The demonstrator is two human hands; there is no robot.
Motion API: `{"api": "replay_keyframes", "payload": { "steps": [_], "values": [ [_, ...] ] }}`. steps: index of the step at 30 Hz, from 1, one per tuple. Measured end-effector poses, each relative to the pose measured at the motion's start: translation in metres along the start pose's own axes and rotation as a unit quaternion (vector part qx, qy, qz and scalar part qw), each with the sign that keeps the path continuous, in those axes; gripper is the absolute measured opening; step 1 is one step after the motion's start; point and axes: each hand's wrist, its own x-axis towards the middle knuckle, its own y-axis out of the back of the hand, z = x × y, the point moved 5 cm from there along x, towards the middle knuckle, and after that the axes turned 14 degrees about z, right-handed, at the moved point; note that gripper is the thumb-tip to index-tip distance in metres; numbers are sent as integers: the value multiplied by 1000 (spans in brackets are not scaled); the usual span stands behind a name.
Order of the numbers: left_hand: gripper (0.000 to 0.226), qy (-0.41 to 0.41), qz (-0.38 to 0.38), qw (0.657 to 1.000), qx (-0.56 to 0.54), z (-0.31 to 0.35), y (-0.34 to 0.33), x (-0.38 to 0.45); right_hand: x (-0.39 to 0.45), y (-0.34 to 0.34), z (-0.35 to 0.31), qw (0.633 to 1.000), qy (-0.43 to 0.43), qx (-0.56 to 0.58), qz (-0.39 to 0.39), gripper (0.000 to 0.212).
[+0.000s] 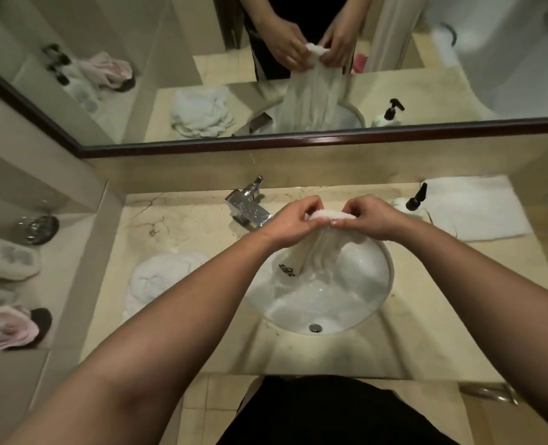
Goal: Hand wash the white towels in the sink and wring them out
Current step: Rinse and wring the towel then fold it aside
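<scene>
A wet white towel [322,252] hangs bunched over the round white sink [383,303], its lower end trailing into the water in the basin. My left hand [293,224] grips the towel's gathered top edge from the left. My right hand [370,220] pinches the same edge from the right, close beside the left. A second white towel [162,281] lies crumpled on the marble counter left of the sink.
A chrome faucet [250,208] stands behind the sink at the left. A soap pump bottle [415,200] sits on a flat white towel [478,207] at the back right. Slippers [7,261] and pink cloth [6,329] lie on the left ledge. A mirror [266,65] spans the wall.
</scene>
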Motion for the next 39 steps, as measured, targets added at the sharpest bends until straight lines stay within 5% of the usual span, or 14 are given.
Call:
{"api": "replay_keyframes", "payload": {
  "steps": [9, 13, 18, 26, 32, 39],
  "values": [
    [23, 52, 20, 998, 33, 16, -9, 0, -3, 16, 8, 999, 31, -7, -42, 37],
    [28, 100, 18, 995, 0, 15, -17, -5, -5, 21, 5, 994, 55, 76, -52, 30],
    [15, 75, 35, 992, 92, 13, -19, -7, -5, 28, 15, 992, 44, 117, -34, 11],
    [23, 54, 59, 993, 92, 34, -7, -12, -16, 11, 74, 962, 45, -242, -121, 25],
    [24, 110, 92, 987, 75, -1, 18, -23, -8, 9, 71, 995, 47, -52, -69, 22],
    [26, 131, 178, 975, 2, -9, 43, -19, 8, 33, 30, 984, 96, 20, 151, 12]
  ]
}}
